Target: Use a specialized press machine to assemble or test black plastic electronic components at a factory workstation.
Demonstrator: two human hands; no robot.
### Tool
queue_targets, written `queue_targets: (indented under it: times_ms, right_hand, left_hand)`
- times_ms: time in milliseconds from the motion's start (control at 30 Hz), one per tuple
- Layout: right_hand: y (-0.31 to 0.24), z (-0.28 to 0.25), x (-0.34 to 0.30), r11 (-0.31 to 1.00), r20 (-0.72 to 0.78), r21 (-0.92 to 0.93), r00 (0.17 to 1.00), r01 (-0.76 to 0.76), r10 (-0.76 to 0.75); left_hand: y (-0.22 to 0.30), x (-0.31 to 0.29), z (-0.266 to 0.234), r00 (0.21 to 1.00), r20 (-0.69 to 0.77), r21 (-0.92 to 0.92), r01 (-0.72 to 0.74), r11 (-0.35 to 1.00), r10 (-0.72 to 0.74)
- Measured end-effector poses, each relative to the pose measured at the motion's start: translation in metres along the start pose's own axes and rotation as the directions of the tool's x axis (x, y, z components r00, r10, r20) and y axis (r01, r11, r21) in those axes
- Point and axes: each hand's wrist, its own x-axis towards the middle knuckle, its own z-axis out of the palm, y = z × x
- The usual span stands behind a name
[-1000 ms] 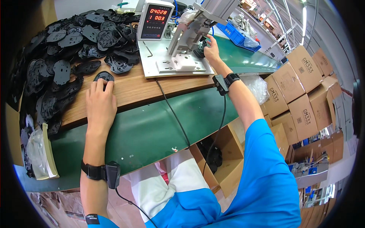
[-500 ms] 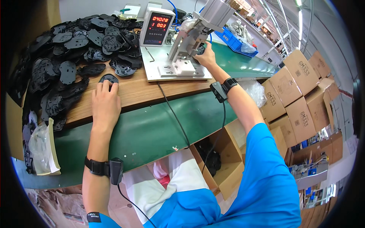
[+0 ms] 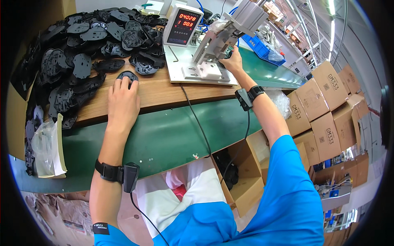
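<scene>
My left hand reaches over the wooden board, its fingers closed on a black oval plastic part that lies there. The palm and fingers cover much of that part. At the bench press, my right hand is closed round a dark plastic part beside the press head; most of it is hidden by fingers and press. Under the head sits a white block fixture, mounted on a pale base plate.
A heap of black plastic parts spreads over the left of the wooden board. Behind it stands a display box with red digits. Beyond are a blue bin and stacked cartons. A cable crosses the green bench.
The whole view has shifted a little, so the bench and both hands appear farther right. Each hand stays at the same place, left on its part and right at the press.
</scene>
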Motion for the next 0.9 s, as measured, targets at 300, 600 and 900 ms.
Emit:
queue_targets:
  times_ms: [300, 600, 900]
  right_hand:
    - [0.009, 0.001, 0.003, 1.0, -0.005, -0.022, 1.0, 0.018, -0.018]
    - [0.004, -0.001, 0.002, 0.999, 0.013, -0.032, 1.0, 0.025, -0.024]
    - [0.012, 0.001, 0.003, 0.998, -0.009, -0.057, 0.999, 0.037, -0.037]
  left_hand:
    - [0.001, 0.001, -0.001, 1.0, -0.019, 0.009, -0.012, 1.0, 0.012]
    - [-0.001, 0.001, -0.001, 1.0, 0.009, 0.006, -0.001, 1.0, 0.001]
    - [0.001, 0.002, -0.002, 1.0, 0.012, 0.0, -0.001, 1.0, 0.001]
